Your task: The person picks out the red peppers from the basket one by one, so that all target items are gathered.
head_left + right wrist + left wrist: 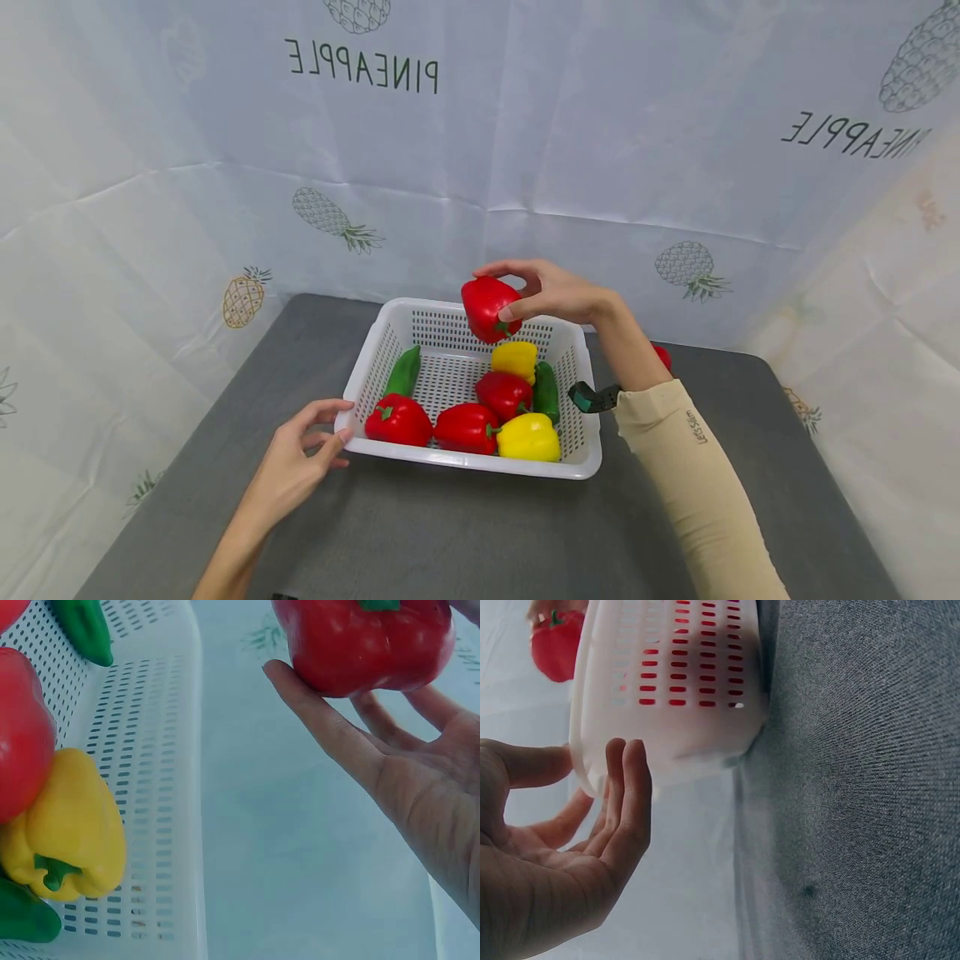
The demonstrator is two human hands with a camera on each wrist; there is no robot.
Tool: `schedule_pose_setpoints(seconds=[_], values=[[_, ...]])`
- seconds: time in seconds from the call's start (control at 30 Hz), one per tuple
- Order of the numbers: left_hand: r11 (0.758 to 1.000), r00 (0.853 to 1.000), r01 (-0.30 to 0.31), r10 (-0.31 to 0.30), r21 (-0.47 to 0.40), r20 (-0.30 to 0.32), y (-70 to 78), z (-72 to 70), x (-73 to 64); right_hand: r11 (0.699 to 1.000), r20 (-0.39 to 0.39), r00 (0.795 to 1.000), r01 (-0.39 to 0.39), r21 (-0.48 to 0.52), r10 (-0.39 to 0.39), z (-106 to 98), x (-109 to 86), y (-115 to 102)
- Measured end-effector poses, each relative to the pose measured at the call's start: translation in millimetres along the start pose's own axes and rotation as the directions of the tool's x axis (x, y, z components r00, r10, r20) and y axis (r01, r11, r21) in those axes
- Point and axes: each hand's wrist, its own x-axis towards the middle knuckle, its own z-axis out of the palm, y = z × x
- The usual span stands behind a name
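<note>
My right hand grips a red bell pepper by its sides, above the far part of a white plastic basket. The same held pepper shows close up in the right wrist view, its green stem partly cut off. At the basket's near left corner, my left hand holds the rim, thumb and fingers about the corner in the left wrist view. Inside the basket lie several red bell peppers, two yellow ones and two green cucumber-like vegetables.
The basket stands on a dark grey table. Partly hidden behind my right forearm is another red thing on the table's far right. A pale curtain with pineapple prints hangs behind the table and along its sides.
</note>
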Motion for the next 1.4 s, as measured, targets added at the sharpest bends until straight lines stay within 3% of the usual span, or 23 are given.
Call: schedule_pose_setpoints(seconds=[0.57,1.0,1.17,1.4], values=[[1.0,1.0,-0.005,0.005,-0.009,0.001,-0.1,0.0,-0.3,0.992,-0.109,0.989,0.107,0.065,-0.099,-13,-43.5,10],[1.0,1.0,-0.022,0.022,-0.02,0.004,-2.3,-1.4,-0.1,0.983,-0.271,0.956,0.145,0.115,-0.11,-17,-80.6,18],[0.999,0.999,-0.036,0.036,-0.029,0.009,-3.3,-2.3,-0.3,0.978,-0.288,0.952,0.15,0.145,-0.103,-20,-94.4,21],[0.999,0.999,-0.032,0.032,-0.021,0.009,-3.4,-2.2,-0.5,0.983,-0.278,0.953,0.154,0.099,-0.121,-26,-109.0,34]])
